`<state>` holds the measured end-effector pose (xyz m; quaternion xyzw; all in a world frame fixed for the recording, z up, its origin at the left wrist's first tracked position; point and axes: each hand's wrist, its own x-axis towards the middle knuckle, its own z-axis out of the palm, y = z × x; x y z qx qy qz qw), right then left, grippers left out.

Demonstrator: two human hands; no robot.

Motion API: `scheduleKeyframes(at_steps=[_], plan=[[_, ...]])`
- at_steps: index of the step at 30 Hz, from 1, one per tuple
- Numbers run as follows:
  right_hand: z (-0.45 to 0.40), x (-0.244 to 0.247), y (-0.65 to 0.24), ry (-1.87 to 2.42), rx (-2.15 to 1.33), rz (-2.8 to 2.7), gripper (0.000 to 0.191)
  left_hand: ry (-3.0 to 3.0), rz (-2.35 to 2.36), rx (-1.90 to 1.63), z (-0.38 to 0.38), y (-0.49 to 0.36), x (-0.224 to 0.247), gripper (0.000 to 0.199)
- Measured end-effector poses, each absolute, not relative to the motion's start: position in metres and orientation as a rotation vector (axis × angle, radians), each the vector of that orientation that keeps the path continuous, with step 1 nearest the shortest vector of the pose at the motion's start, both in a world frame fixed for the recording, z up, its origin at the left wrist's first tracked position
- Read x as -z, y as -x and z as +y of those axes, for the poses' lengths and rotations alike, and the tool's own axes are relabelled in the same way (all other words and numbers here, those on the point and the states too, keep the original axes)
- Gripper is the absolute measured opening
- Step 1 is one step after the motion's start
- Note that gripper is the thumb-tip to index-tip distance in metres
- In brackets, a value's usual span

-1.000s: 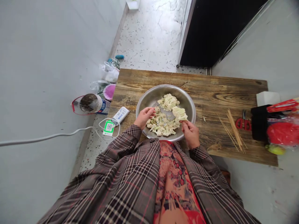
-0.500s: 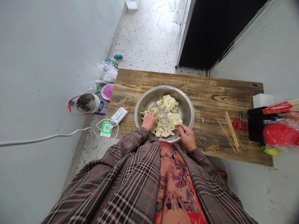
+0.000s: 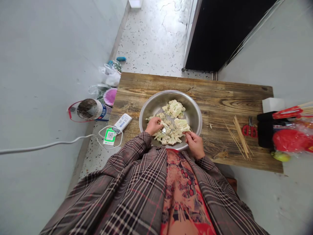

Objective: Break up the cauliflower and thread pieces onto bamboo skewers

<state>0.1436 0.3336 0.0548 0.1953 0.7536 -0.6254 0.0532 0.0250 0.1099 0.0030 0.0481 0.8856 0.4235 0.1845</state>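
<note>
A wide steel basin stands in front of me with many pale cauliflower florets in it. My left hand, over the basin's left side, pinches a small cauliflower floret between thumb and fingertips. At the basin's right front, my right hand has its fingers closed at the lower edge of a larger cauliflower piece. A thin stick-like line shows near those fingers, too small to make out well. Another clump of cauliflower rests at the back of the basin.
The wooden table bears bamboo skewers, red-handled scissors and a black holder on the right. A white power bank with a cable and a QR card lie left. A bucket stands beyond the left edge.
My left hand has come up from among the florets and drawn slightly left, now with a floret in its fingertips. My right hand stays nearly in place.
</note>
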Motion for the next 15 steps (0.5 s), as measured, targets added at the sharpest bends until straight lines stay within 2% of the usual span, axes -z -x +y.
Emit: scheduleKeyframes(at_steps=[3, 5, 12, 15], plan=[[0.334, -0.054, -0.144, -0.586, 1.918, 2.278, 0.038, 0.296, 1.955, -1.807, 0.108, -0.018, -0.018, 0.027], [0.332, -0.055, -0.144, -0.556, 1.93, 2.267, 0.038, 0.402, 1.685, -2.004, 0.11, -0.017, -0.031, 0.036], [0.324, -0.071, -0.144, -0.4, 1.888, 2.275, 0.036, 0.411, 1.477, -2.119, 0.122, -0.02, -0.068, 0.05], [0.323, -0.074, -0.145, -0.34, 1.859, 2.304, 0.035, 0.409, 1.42, -2.12, 0.126, -0.022, -0.078, 0.042]])
